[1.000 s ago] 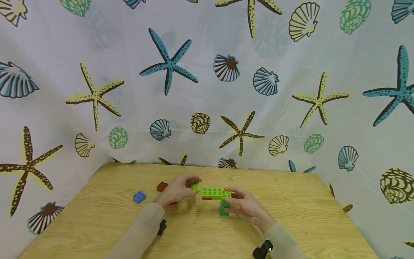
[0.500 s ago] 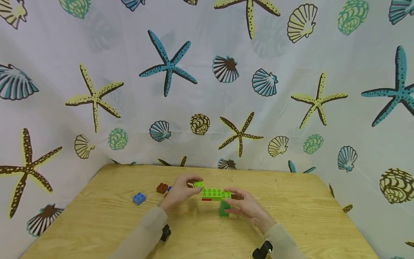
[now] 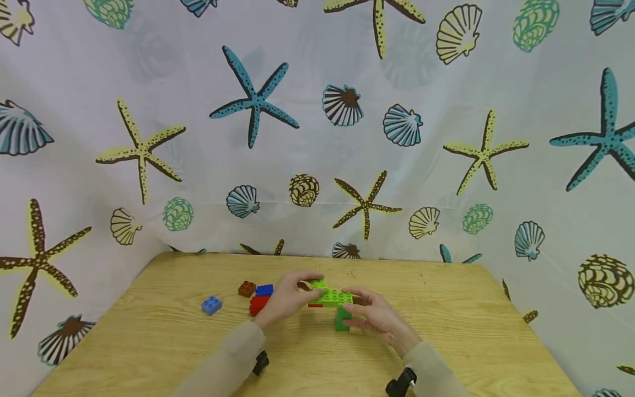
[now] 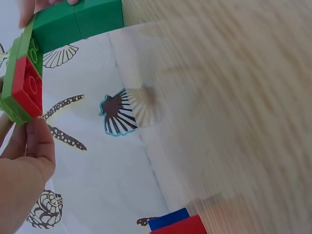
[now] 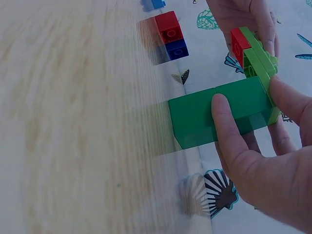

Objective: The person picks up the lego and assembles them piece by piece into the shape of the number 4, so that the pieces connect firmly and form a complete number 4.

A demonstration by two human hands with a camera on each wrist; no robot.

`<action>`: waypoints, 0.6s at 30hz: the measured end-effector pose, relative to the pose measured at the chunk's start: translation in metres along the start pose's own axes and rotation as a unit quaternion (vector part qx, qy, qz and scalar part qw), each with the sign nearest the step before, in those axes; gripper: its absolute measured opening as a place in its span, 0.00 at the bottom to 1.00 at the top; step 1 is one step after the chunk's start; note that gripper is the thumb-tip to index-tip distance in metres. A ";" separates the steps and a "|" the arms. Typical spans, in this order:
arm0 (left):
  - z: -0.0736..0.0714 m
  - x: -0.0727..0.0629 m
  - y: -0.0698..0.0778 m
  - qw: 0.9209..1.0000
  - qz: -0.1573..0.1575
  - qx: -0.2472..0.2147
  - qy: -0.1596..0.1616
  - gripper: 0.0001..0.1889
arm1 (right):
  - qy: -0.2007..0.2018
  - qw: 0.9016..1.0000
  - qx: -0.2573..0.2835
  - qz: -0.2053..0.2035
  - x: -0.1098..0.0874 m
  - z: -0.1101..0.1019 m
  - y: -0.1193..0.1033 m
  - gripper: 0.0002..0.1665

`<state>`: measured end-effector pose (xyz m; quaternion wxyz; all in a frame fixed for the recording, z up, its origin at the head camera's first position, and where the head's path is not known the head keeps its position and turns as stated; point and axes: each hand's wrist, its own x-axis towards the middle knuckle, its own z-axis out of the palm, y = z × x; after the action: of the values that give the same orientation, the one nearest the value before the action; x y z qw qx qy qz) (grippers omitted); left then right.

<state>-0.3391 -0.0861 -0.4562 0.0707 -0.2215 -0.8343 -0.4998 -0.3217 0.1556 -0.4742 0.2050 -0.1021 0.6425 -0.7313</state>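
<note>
Rightward over the last 0.5 s, the left hand (image 3: 288, 299) has carried the small lime brick (image 3: 318, 284) from beyond the left tip of the long lime brick (image 3: 334, 298) to over that tip; the right hand (image 3: 379, 317) and the green column (image 3: 340, 321) have barely shifted.

Head view: the long lime brick runs left to right, its right end on top of the upright column and its left end jutting toward the left hand, with a red brick (image 3: 315, 306) beneath it. The left hand is nearer the free end, the right hand nearer the supported end. Thumb and fingers of the left hand pinch the small lime brick; whether it is seated cannot be told, so its alignment over the overhang seems the relation that counts. Off to the left on the table (image 3: 163, 342) lie 4 loose bricks: red (image 3: 259, 304), dark blue (image 3: 264, 290), brown (image 3: 246, 288) and light blue (image 3: 211, 305).

Left wrist view: the left thumb and fingers close around the overhanging end, beside the red brick, with no prop visible below.

Right wrist view: the right hand grasps the column of 2 stacked green blocks, digits on opposite sides, probably steadying it against pressure at the far end.
</note>
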 end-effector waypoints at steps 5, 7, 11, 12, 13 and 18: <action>0.005 0.002 0.005 1.000 0.015 -0.007 -0.014 0.18 | 0.003 1.000 0.004 -0.004 0.000 0.000 0.001 0.35; 0.007 0.003 0.007 1.000 0.025 -0.004 -0.016 0.17 | 0.005 1.000 0.004 -0.004 0.000 0.000 0.001 0.35; 0.010 0.004 0.010 0.999 0.027 0.009 -0.023 0.16 | 0.006 1.000 0.001 -0.002 0.001 0.000 0.002 0.36; 0.011 0.005 0.012 0.999 0.026 0.011 -0.027 0.15 | 0.006 1.000 0.000 -0.002 0.001 0.000 0.001 0.36; 0.012 0.005 0.013 0.999 0.025 0.012 -0.033 0.16 | 0.006 1.000 0.000 -0.002 0.001 0.000 0.001 0.36; 0.014 0.007 0.018 0.997 0.038 0.018 -0.060 0.16 | 0.010 1.000 0.001 -0.005 0.000 0.000 0.001 0.36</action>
<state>-0.3358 -0.0643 -0.4466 0.0434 -0.2813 -0.8369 -0.4675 -0.3217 0.1551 -0.4752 0.1950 -0.0972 0.6433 -0.7340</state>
